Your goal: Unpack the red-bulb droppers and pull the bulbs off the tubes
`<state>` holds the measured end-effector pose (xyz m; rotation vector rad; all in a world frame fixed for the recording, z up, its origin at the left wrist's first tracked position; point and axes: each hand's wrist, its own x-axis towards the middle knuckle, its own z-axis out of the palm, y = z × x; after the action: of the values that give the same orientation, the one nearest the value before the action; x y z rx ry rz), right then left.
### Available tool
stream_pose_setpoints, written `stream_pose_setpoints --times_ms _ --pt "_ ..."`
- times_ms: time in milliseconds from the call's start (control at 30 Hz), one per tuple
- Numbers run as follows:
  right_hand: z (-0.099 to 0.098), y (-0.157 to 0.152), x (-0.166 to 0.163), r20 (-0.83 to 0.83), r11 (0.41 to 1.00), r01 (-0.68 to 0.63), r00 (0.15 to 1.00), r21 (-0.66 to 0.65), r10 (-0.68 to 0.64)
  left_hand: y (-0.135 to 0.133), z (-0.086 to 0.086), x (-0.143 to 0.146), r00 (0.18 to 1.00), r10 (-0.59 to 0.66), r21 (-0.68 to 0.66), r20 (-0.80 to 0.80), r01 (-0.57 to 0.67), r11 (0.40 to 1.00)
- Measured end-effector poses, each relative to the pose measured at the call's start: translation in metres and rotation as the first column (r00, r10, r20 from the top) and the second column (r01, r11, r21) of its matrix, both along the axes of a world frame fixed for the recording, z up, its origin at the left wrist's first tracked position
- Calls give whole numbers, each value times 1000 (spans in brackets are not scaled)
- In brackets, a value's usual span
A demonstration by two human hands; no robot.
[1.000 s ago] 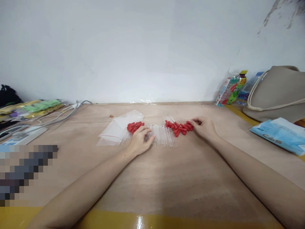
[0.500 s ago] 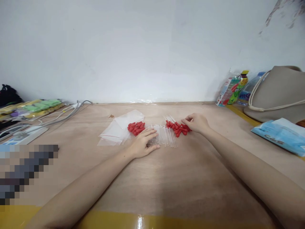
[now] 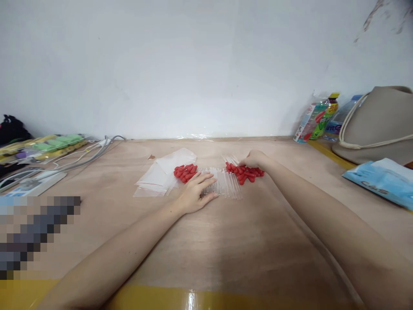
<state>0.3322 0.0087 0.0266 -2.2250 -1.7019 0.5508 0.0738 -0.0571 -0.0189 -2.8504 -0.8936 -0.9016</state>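
Observation:
My left hand (image 3: 195, 193) lies with fingers spread over a row of thin clear glass tubes (image 3: 227, 185) on the table, its thumb apart near their front ends. Beside its fingertips, on the left, is a heap of red rubber bulbs (image 3: 184, 173). Behind and right of the row sits a second cluster of red bulbs (image 3: 247, 173), with several clear tubes (image 3: 228, 159) sticking out from its back. My right hand (image 3: 254, 159) reaches to the back edge of that cluster, fingers drawn together and pointing down. What its fingertips pinch, if anything, is hidden.
Clear zip bags (image 3: 158, 174) lie left of the bulbs. A power strip (image 3: 35, 183) with cables and packs of coloured items (image 3: 54, 146) occupy the left side. Bottles (image 3: 318, 118), a beige bag (image 3: 380, 120) and a blue tissue pack (image 3: 380, 181) stand or lie at right. A wall (image 3: 206, 69) closes the back.
My right hand has moved left and slightly back, from the right end of the red bulb cluster to its back edge. My left hand stays on the glass tubes.

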Motion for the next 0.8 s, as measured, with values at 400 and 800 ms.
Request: stream_pose_setpoints --times_ms 400,800 --pt "4 -79 -2 78 737 -198 978 647 195 -3 3 1 988 31 94 150 -46 995" --pt "-51 -114 -27 527 304 -606 793 735 306 -10 5 14 999 -50 275 -16 53 960"
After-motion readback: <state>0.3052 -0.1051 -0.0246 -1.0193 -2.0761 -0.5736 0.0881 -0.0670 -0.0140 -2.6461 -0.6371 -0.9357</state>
